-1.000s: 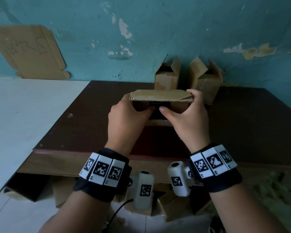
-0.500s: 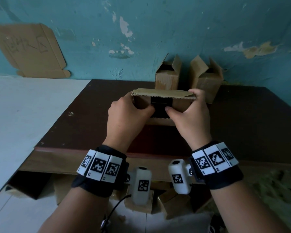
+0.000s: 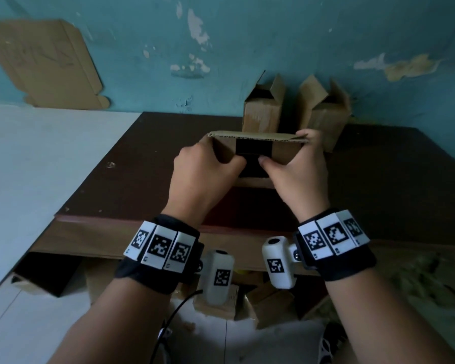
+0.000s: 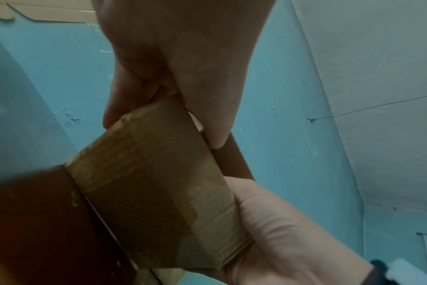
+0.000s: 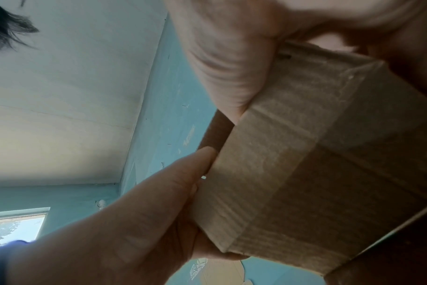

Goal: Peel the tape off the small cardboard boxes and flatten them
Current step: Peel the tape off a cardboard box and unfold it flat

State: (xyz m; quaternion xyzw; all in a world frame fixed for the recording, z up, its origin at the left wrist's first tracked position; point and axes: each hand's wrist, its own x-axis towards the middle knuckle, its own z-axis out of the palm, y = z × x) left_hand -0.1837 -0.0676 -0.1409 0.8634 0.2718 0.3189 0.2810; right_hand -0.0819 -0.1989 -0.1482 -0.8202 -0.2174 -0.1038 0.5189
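I hold a small cardboard box (image 3: pixel 281 153) just above the dark table, between both hands. A dark strip of tape (image 3: pixel 250 156) runs down the middle of the face turned toward me. My left hand (image 3: pixel 216 164) grips the box's left end, thumb at the tape's left edge. My right hand (image 3: pixel 292 164) grips the right end, fingers curled over the top corner and thumb on the tape's right edge. In the left wrist view the box (image 4: pixel 159 192) shows a darker tape band (image 4: pixel 139 208). The right wrist view shows the box (image 5: pixel 317 154) wedged between both palms.
Two more small boxes (image 3: pixel 263 111) (image 3: pixel 323 114) stand with their flaps open at the back of the brown table (image 3: pixel 142 179), against the blue wall. A flattened carton (image 3: pixel 42 64) leans on the wall at the left. A white board (image 3: pixel 37 166) adjoins the table.
The box has tipped so its taped face shows more and its top flap is now a thin edge. Both thumbs have closed in on the tape strip.
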